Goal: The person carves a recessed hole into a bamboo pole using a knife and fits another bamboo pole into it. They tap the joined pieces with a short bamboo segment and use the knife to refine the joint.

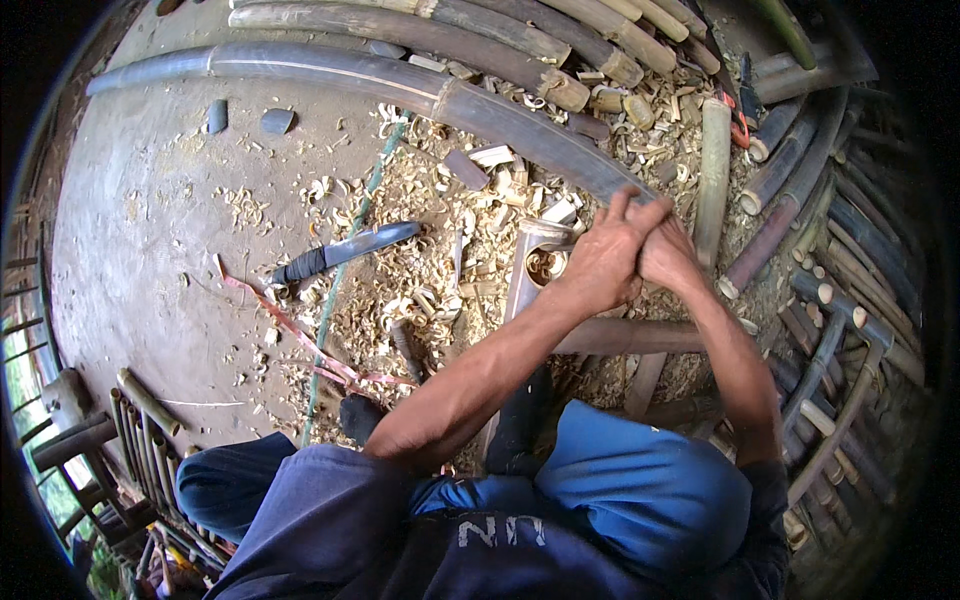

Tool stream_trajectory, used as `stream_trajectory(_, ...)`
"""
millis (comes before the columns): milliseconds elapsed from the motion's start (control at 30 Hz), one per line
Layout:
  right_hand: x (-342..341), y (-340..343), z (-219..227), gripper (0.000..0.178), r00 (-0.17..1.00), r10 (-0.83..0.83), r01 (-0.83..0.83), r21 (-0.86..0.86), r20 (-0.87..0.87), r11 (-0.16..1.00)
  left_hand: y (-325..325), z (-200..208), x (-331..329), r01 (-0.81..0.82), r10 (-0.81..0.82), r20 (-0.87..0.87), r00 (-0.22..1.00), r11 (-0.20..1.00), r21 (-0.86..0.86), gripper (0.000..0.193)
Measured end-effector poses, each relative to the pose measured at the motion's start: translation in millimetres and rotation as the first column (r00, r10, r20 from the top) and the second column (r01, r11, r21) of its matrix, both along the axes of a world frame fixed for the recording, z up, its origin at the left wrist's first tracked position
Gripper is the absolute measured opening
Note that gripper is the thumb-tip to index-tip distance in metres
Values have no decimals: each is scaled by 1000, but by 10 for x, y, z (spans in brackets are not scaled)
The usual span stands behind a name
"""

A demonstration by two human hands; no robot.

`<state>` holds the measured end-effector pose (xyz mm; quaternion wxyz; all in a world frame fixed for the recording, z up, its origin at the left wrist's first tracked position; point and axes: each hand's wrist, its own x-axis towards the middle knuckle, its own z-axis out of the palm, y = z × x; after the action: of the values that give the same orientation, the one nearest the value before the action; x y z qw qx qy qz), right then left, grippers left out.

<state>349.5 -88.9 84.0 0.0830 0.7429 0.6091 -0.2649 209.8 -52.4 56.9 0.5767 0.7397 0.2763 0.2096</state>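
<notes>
A long dark bamboo pole (330, 68) runs from the far left to my hands, its near end beneath my fingers. My left hand (608, 255) is closed at that end, its fingers overlapping those of my right hand (668, 250), which is closed there too. Their overlap hides part of the grip. Just left of my left hand stands a cut bamboo piece (527, 262) with an open hollow end holding shavings. A large knife (370, 242) with a dark wrapped handle lies on the floor, apart from both hands.
Bamboo shavings (425, 300) cover the floor around my feet. Several bamboo poles (430, 40) lie at the back, and more cut bamboo lengths (790, 180) are stacked at right. A pink strip (290, 325) and a green cord (328, 330) lie at left. A dark tool handle (406, 345) lies near my left forearm.
</notes>
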Motion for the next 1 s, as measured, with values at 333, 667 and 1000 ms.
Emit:
stream_trajectory(333, -213, 545, -233, 17, 754, 634, -654, 116, 172, 747, -132, -129, -141, -516, 517, 124, 847, 855, -43, 101)
stream_trajectory(667, 546, -381, -381, 39, 918, 216, -293, -202, -332, 935, -566, 136, 215, -113, 91, -324, 942, 992, -50, 122)
stream_trajectory(1000, -523, -1098, -581, 44, 727, -596, 371, -535, -341, 759, -198, -45, -3, 751, -793, -389, 469, 590, -296, 76)
